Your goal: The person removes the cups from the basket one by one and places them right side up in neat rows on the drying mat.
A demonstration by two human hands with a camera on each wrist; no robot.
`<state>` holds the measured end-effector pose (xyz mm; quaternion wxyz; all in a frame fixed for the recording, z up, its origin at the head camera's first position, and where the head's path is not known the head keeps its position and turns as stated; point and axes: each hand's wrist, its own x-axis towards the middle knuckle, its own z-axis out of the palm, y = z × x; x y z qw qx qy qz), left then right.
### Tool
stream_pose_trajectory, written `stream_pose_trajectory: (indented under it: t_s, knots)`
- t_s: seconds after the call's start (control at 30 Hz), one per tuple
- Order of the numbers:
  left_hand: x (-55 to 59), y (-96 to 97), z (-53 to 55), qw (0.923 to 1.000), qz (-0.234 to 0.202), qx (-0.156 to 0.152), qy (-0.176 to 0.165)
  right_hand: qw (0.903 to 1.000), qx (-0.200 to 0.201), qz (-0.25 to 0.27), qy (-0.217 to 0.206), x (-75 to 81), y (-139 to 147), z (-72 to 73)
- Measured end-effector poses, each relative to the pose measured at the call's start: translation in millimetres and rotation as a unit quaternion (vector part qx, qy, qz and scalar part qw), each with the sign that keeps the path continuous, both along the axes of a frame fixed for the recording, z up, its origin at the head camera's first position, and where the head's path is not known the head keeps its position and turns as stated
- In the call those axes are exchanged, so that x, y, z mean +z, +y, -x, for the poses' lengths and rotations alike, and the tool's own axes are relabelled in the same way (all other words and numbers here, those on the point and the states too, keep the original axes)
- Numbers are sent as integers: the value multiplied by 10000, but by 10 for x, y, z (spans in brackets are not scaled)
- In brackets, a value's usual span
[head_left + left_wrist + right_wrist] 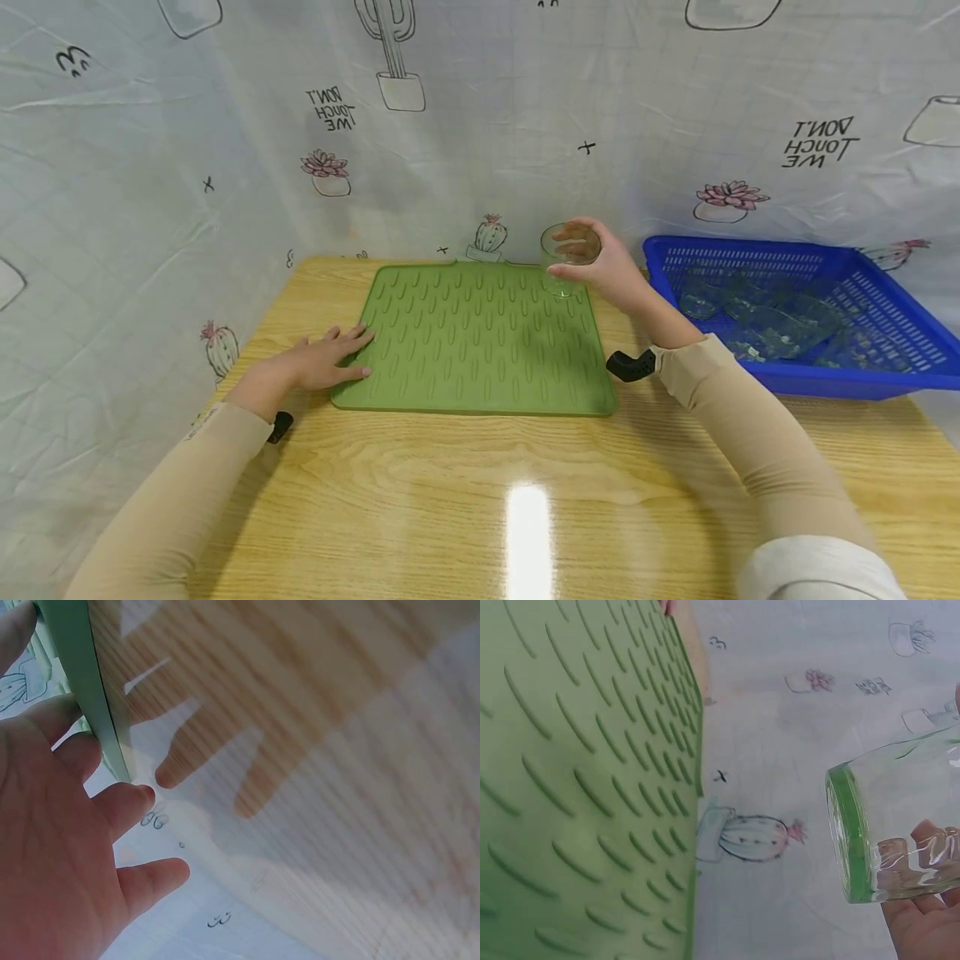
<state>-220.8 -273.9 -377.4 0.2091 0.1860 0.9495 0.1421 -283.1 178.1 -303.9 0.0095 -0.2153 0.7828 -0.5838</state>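
Observation:
A clear drinking glass is gripped by my right hand, thumb on one side and fingers on the other. In the right wrist view the base of the glass hangs apart from the green ridged mat, close over its far right corner. The mat lies flat on the wooden table. On its left edge my left hand rests with fingers spread. Seen from the left wrist, that hand has its fingertips at the mat's edge and nothing in its grasp.
To the right stands a blue slatted basket with several clear glasses inside. A white printed sheet hangs right behind the mat and along the left side. The wooden table stretches in front, with a bright light reflection.

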Motion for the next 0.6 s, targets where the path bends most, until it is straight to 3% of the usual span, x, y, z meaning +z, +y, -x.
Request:
stream_pose_trajectory:
  t_s: [0.6]
  knots:
    - [19, 15, -18, 10000, -54, -24, -32, 9986, 442, 180, -221, -319, -545, 151]
